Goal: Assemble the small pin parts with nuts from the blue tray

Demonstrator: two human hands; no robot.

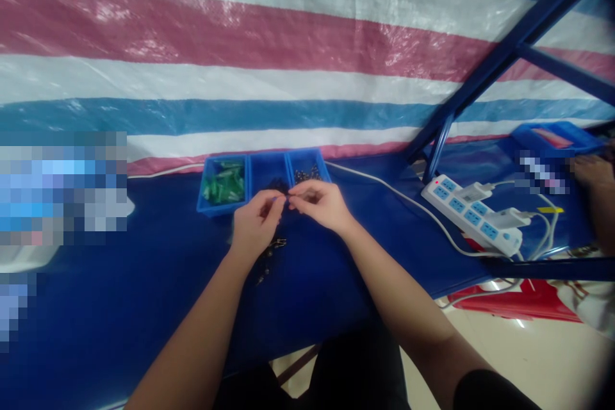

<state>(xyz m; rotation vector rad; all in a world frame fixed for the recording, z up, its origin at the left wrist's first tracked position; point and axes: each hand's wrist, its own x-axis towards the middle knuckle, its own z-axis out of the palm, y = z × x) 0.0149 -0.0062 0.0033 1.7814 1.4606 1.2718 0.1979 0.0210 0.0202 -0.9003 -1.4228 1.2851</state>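
Note:
My left hand and my right hand meet over the front of a blue three-part tray. Fingers of both are pinched together almost tip to tip; anything between them is too small to name. Green pieces fill the tray's left compartment. Some dark pieces show in the middle one, partly behind my fingers. In the right compartment lie small metallic-looking parts. Below my left hand, partly covered by it, several small dark and brass-coloured parts lie on the blue table surface.
A white power strip with plugged-in chargers stands to the right, its white cable running behind the tray. Blue metal bars slant past it. Another person's hand is near a second blue tray. Striped sheeting hangs behind.

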